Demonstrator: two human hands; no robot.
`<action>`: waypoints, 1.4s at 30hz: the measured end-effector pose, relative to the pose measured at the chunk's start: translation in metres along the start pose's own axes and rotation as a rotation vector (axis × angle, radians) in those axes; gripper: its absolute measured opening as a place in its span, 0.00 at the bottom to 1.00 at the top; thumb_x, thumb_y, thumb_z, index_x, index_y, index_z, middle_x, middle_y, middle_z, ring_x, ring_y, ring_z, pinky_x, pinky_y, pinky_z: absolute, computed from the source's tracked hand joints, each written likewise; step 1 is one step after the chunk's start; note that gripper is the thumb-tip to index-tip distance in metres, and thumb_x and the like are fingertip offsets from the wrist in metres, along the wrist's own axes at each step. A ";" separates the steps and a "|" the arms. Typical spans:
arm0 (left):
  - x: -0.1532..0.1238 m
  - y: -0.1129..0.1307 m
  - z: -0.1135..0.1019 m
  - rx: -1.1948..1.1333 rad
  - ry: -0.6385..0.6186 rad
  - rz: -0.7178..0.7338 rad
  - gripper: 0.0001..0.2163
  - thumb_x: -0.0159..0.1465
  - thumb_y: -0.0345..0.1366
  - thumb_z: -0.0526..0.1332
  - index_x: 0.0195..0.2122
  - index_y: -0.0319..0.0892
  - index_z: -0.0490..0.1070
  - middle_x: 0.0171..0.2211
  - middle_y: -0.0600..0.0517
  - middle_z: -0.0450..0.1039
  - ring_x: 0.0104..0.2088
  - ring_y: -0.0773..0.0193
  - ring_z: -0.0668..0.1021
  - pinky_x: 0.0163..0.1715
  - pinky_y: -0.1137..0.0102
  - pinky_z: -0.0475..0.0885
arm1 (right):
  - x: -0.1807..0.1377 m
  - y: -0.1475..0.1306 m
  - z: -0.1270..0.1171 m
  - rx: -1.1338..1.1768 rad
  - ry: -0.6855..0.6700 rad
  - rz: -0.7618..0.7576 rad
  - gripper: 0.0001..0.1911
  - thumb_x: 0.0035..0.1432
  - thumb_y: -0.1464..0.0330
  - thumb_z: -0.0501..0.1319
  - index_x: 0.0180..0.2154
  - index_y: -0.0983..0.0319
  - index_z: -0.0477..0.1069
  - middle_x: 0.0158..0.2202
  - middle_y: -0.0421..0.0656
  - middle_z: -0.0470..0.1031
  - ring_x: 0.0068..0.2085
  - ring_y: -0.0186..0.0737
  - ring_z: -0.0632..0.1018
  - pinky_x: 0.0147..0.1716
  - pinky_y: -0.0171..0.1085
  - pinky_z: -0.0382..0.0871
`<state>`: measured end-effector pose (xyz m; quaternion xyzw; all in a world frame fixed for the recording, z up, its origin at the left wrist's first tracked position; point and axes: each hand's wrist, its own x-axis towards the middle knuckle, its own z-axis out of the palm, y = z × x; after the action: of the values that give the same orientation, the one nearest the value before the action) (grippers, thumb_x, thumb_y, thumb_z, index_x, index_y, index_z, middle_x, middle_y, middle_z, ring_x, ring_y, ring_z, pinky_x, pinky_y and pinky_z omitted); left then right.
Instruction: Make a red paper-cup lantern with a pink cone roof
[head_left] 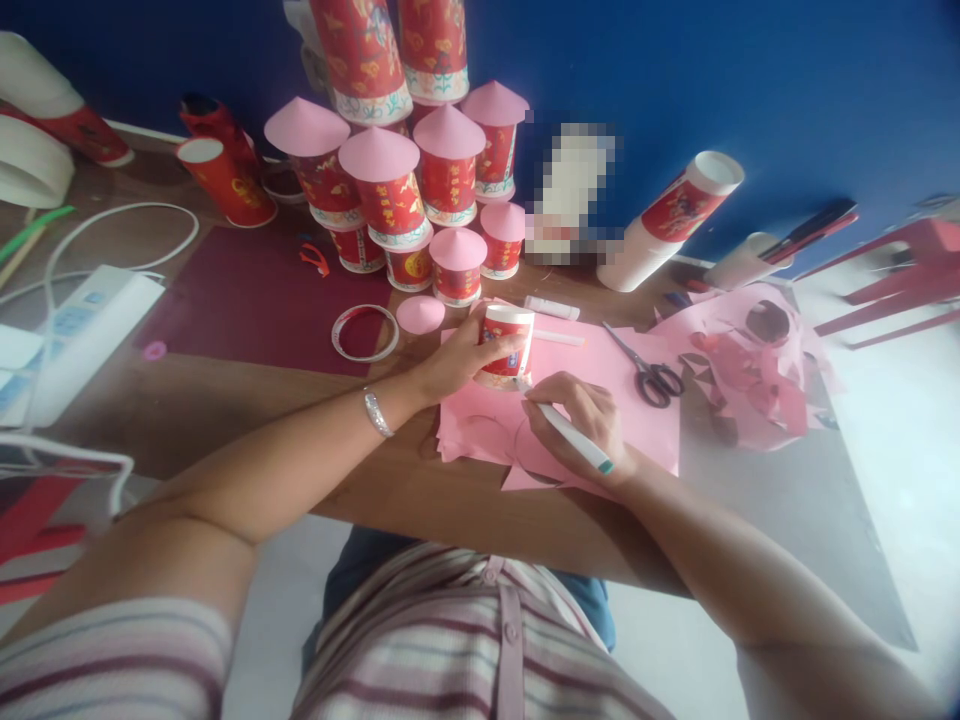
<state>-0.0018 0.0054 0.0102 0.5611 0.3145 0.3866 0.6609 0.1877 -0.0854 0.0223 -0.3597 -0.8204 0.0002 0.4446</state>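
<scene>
My left hand (459,358) is wrapped round a red paper cup (507,330) with a white rim and a patterned band at its lower end. In my right hand (581,415) is a white marker (574,438) with a green end, its tip at the lower edge of the cup. Both hands are over pink paper sheets (480,435) that carry drawn curved lines. Scissors (651,375) lie on the paper to the right. A glue stick (552,308) and a small pink cone (421,315) are just beyond the cup.
Several red cups with pink cone tops (386,190) are stacked against the blue wall. A roll of tape (365,332) lies left of the cup. Pink paper scraps (750,370) are heaped at right. A tall cup stack (667,220) leans near the wall; a power strip (90,335) is at left.
</scene>
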 end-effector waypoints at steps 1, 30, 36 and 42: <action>0.000 -0.001 0.000 0.009 -0.001 0.003 0.21 0.63 0.50 0.73 0.47 0.42 0.71 0.42 0.49 0.73 0.48 0.55 0.77 0.54 0.58 0.74 | 0.000 0.000 0.000 -0.006 0.001 0.005 0.08 0.69 0.76 0.63 0.43 0.57 0.69 0.29 0.36 0.78 0.26 0.33 0.78 0.27 0.32 0.73; 0.001 -0.002 0.000 0.012 0.004 0.017 0.21 0.63 0.50 0.73 0.47 0.43 0.69 0.42 0.49 0.73 0.49 0.55 0.76 0.55 0.59 0.73 | 0.001 -0.001 -0.001 -0.032 -0.019 0.012 0.08 0.68 0.76 0.62 0.40 0.57 0.70 0.28 0.35 0.77 0.25 0.33 0.77 0.26 0.33 0.72; 0.001 -0.001 0.000 0.034 -0.009 0.008 0.21 0.63 0.51 0.72 0.47 0.43 0.69 0.43 0.49 0.73 0.50 0.53 0.77 0.57 0.57 0.72 | 0.003 -0.002 -0.001 -0.036 -0.022 -0.003 0.08 0.68 0.76 0.62 0.39 0.57 0.70 0.28 0.36 0.78 0.25 0.33 0.78 0.26 0.33 0.72; -0.001 0.003 0.002 0.040 -0.007 0.016 0.21 0.63 0.49 0.72 0.47 0.43 0.68 0.45 0.49 0.71 0.49 0.56 0.76 0.55 0.60 0.73 | 0.001 -0.001 0.000 -0.042 -0.033 -0.011 0.07 0.69 0.75 0.62 0.40 0.56 0.70 0.28 0.36 0.78 0.26 0.34 0.79 0.26 0.34 0.73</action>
<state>-0.0016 0.0038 0.0138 0.5782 0.3154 0.3835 0.6473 0.1868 -0.0856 0.0233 -0.3642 -0.8294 -0.0136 0.4235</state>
